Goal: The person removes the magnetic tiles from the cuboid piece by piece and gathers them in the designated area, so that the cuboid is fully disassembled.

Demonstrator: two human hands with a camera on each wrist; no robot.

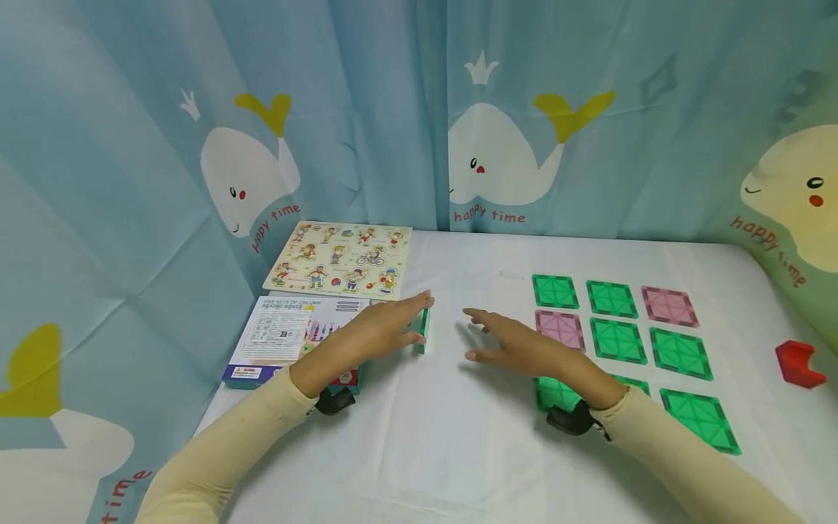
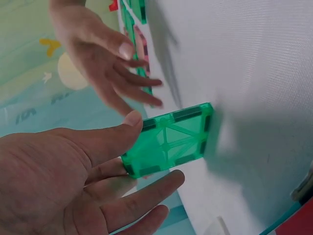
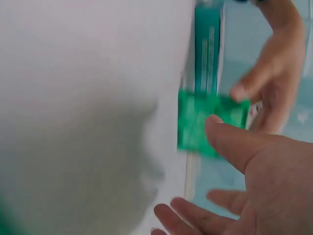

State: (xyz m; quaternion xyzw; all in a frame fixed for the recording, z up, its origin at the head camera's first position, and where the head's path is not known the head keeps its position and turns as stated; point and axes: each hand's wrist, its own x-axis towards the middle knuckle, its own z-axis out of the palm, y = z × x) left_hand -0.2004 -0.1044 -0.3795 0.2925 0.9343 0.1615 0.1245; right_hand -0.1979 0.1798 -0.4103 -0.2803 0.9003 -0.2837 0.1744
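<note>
A green translucent magnetic tile (image 2: 168, 139) stands on edge on the white tabletop. My left hand (image 1: 376, 331) pinches it between thumb and fingers; in the head view the tile (image 1: 425, 331) shows almost edge-on. To its right, my right hand (image 1: 527, 349) hovers with fingers spread and nothing in it, palm turned toward the tile. In the right wrist view the tile (image 3: 193, 120) is blurred and partly behind my right thumb, with a gap between them. Under and beyond my right forearm lie rows of flat tiles, several green (image 1: 617, 339) and two pink (image 1: 671, 306).
A red curved block (image 1: 800, 364) lies at the far right. On the left are a boxed bead set (image 1: 275, 335) and, behind it, a wooden picture board (image 1: 337, 258). A blue whale-print curtain (image 1: 386, 145) hangs along the table's back and left sides.
</note>
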